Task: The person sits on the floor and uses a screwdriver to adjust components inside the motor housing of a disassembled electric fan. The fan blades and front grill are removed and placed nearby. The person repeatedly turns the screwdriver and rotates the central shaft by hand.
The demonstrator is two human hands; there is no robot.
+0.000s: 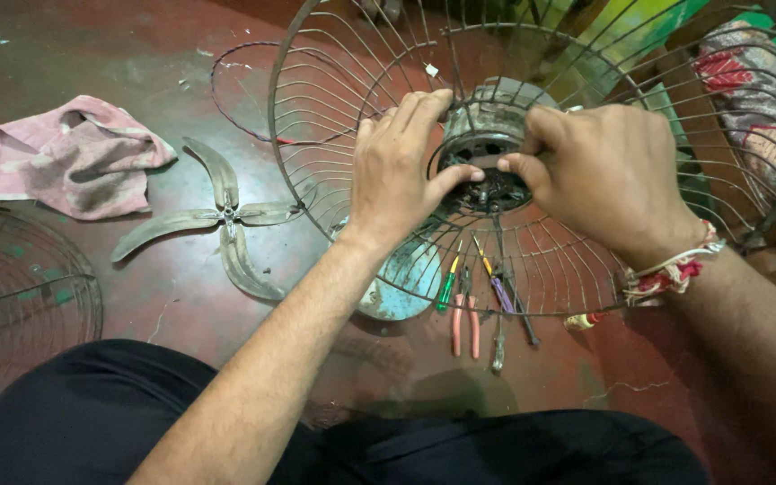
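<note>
From the head camera, both hands work at the hub of a round wire fan guard point(334, 135), a dished cage of thin rusty metal spokes that stands tilted over the dark red floor point(136, 54), its open face turned toward the person. At its centre sits the fan motor point(487, 126), a grey, grimy metal drum whose axis points roughly toward the camera. The left hand point(401, 171) is curled over the spokes beside the motor, thumb pinching at the dark hub; the right hand point(599, 175) is likewise closed on the hub's other side, thumb and forefinger pressed together. What exactly the fingertips pinch is hidden, perhaps a small nut.

Below the cage, on the floor, lie a green-handled screwdriver point(446, 289), pink-handled pliers point(465, 325) and a purple-handled screwdriver point(501, 292), long axes running nearly toward the person. A dull metal three-bladed fan propeller point(226, 220) lies flat to the left, near a crumpled pink cloth point(74, 157). A second wire guard point(20, 287) lies at the left edge.
</note>
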